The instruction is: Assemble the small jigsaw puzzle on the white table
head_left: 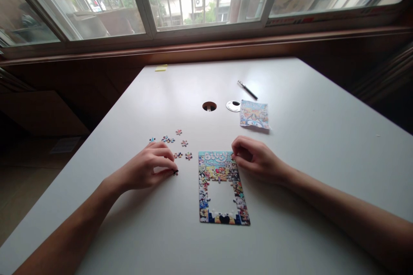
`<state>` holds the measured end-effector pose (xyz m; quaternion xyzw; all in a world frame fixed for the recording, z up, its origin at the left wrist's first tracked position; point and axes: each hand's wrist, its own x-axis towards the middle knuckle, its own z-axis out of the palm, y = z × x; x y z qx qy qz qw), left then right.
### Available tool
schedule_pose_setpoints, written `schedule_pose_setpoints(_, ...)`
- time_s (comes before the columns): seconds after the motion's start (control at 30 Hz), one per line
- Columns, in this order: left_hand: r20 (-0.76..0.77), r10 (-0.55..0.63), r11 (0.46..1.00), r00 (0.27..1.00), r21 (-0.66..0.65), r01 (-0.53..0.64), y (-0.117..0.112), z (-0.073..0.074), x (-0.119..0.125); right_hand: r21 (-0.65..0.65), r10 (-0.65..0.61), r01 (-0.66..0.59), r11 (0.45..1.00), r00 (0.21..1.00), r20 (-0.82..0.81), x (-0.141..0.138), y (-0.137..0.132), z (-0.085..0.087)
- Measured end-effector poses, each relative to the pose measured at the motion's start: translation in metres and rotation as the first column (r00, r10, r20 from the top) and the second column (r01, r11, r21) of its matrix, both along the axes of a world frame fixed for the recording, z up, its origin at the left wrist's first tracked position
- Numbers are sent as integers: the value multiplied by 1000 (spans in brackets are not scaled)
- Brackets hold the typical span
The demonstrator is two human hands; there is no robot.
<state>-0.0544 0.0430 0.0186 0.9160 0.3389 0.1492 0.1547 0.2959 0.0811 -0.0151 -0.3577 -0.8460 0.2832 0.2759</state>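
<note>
A jigsaw puzzle (215, 161) lies flat on the white table, its border and top rows joined around a bare gap in the lower middle. My left hand (150, 165) is closed in a pinch on a dark puzzle piece (175, 172), left of the puzzle. Loose puzzle pieces (184, 143) are scattered just beyond those fingers, and the hand hides part of that area. My right hand (256, 157) rests at the puzzle's upper right corner with its fingers curled together. Whatever its fingertips may pinch there is too small to make out.
Beyond the puzzle lies a picture sheet (254, 114) with a crinkled lower edge. Near it are a metal ring cover (232, 106), a round cable hole (209, 106) and a black pen (248, 90). A yellow sticky note (161, 68) is at the far table edge, below the window.
</note>
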Motion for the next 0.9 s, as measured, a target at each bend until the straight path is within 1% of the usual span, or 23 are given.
schedule_pose_setpoints(0.17, 23, -15, 1000, 1000, 6, 15, 0, 2, 3, -1, -2, 2, 1000, 1000, -3, -1, -1, 1)
schedule_pose_setpoints(0.27, 48, 11, 999, 999, 44, -13, 0, 2, 3, 1, -3, 3, 1000, 1000, -11, -1, 0, 1)
schedule_pose_setpoints(0.4, 33, 55, 994, 998, 94, -58, 0, 1, 2, 8, -1, 1, 1000, 1000, -5, -1, 0, 1)
schedule_pose_setpoints(0.53, 3, 33, 997, 999, 75, -33, 0, 1, 2, 2, 0, 0, 1000, 1000, 0, -1, -1, 2)
schedule_pose_setpoints(0.67, 6, 13, 998, 1000, 54, -13, -1, 1, 3, -1, 3, -3, 1000, 1000, 4, -1, -1, 2)
schedule_pose_setpoints(0.9, 56, 8, 999, 998, 38, -11, -2, 1, 4, -10, 3, -3, 1000, 1000, 6, -1, -1, 2)
